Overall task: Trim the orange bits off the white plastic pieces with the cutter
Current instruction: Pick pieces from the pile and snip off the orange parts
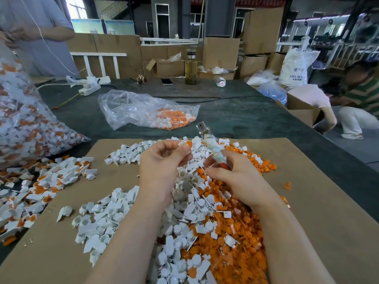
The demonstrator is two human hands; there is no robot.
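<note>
- Two hands up over the heap: my left hand (164,160) pinches a small white plastic piece (183,143) with an orange bit (189,143) on it, thumb and fingertips closed on it, held just above the pile
- my right hand (231,173) is curled round the cutter (211,148), whose tape-wrapped handles rise from my fist and whose metal tip points away from me; a sliver of red grip shows under the fingers
- cutter tip sits beside and beyond the held piece, not touching it as far as I can tell
- below me, a cardboard sheet (320,222) carries the sorted stuff: white trimmed pieces (106,220) heaped left and centre, orange offcuts (231,249) heaped right
- untrimmed white-and-orange parts (41,187) spill off the sheet's left edge
- far left, a big clear bag (24,124) stuffed with such parts; a flatter, mostly slack plastic bag (143,109) lies on the dark green table cover (235,119) beyond the sheet
- at the far edge stand a bottle of yellowish liquid (190,68) and a phone (166,81)
</note>
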